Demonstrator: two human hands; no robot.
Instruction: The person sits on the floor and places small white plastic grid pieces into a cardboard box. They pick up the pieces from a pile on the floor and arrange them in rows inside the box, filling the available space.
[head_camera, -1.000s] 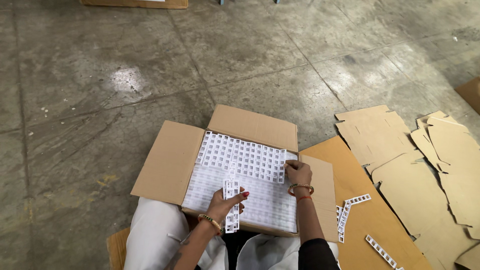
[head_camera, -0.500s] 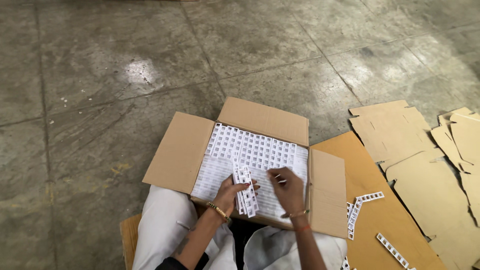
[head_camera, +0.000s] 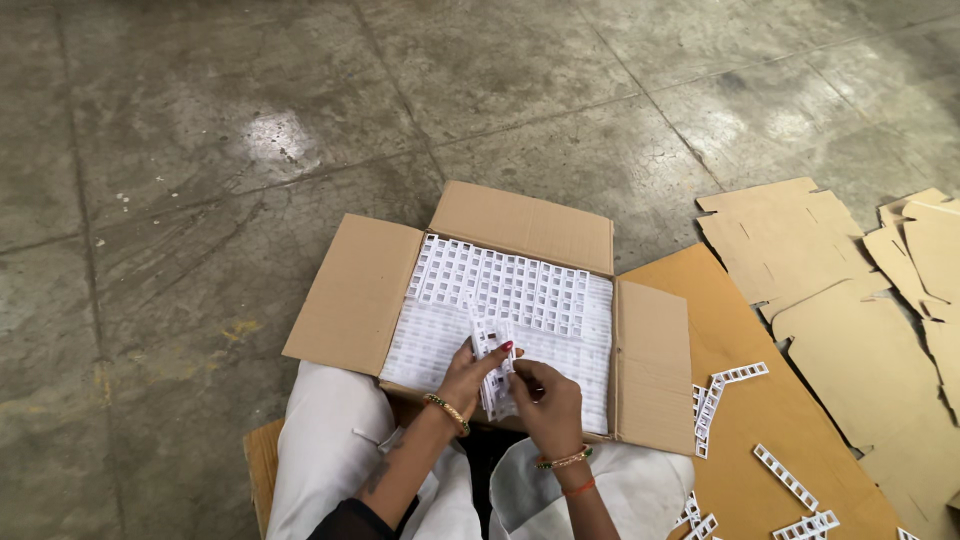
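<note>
Both hands are pinching a short stack of white plastic strips (head_camera: 492, 362) just above the near edge of the cardboard box (head_camera: 355, 295): left hand (head_camera: 468, 375) gripping its side, right hand (head_camera: 545, 402) pressing its lower end. Uneven squeezing could be fanning the strips apart, dropping them onto the rows inside the box.

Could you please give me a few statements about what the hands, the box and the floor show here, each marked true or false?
1. Both the left hand and the right hand grip a stack of white strips. True.
2. The cardboard box is closed. False: its flaps are open and white strips fill it.
3. Loose white strips lie on a brown cardboard sheet right of the box. True.
4. The floor is carpeted. False: it is bare grey concrete.
</note>
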